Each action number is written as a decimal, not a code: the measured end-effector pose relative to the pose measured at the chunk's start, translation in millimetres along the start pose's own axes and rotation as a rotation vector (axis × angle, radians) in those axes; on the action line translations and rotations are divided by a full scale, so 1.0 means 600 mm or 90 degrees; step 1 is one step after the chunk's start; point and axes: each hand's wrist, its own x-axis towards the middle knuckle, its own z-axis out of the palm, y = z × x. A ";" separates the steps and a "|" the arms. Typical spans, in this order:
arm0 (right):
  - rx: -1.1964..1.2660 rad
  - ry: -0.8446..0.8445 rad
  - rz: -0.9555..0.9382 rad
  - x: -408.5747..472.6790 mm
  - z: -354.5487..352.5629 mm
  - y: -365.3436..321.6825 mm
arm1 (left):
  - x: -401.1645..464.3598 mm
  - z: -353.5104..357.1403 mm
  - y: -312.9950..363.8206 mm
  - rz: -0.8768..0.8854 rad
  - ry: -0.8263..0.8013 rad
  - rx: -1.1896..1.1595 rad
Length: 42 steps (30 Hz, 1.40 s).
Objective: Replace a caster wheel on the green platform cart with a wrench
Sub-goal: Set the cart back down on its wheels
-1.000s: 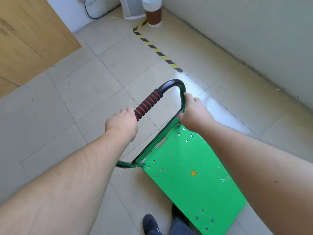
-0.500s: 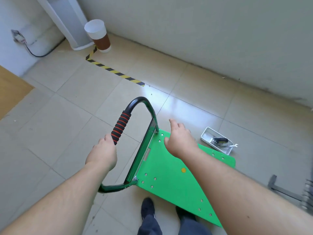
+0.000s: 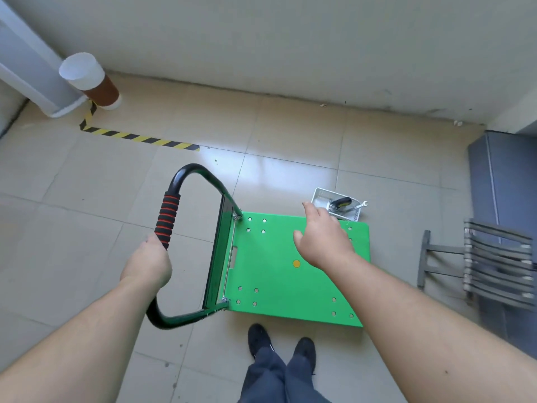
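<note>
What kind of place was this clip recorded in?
Probably a utility or storage corner indoors, not a proper workshop: beige floor tiles meeting a bare wall, hazard tape on the floor, and a folded grey chair beside a grey cabinet.

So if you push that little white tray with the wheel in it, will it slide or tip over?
Probably slide: the white tray looks low and flat on smooth, shiny floor tiles. It seems unlikely to tip. The spare caster wheel inside may shift, and the wrench sticking over the rim could slip out.
</note>
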 end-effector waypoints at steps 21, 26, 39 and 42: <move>0.001 -0.021 0.113 -0.142 0.067 -0.005 | -0.021 0.016 -0.027 0.074 -0.050 -0.062; 0.003 -0.009 0.125 -0.146 0.077 -0.036 | 0.002 0.006 -0.048 0.086 -0.056 -0.083; 0.000 -0.025 0.119 -0.133 0.124 -0.137 | 0.108 -0.045 -0.157 0.095 -0.005 -0.039; -0.003 -0.024 0.120 -0.127 0.129 -0.147 | 0.132 -0.061 -0.184 0.088 -0.005 -0.030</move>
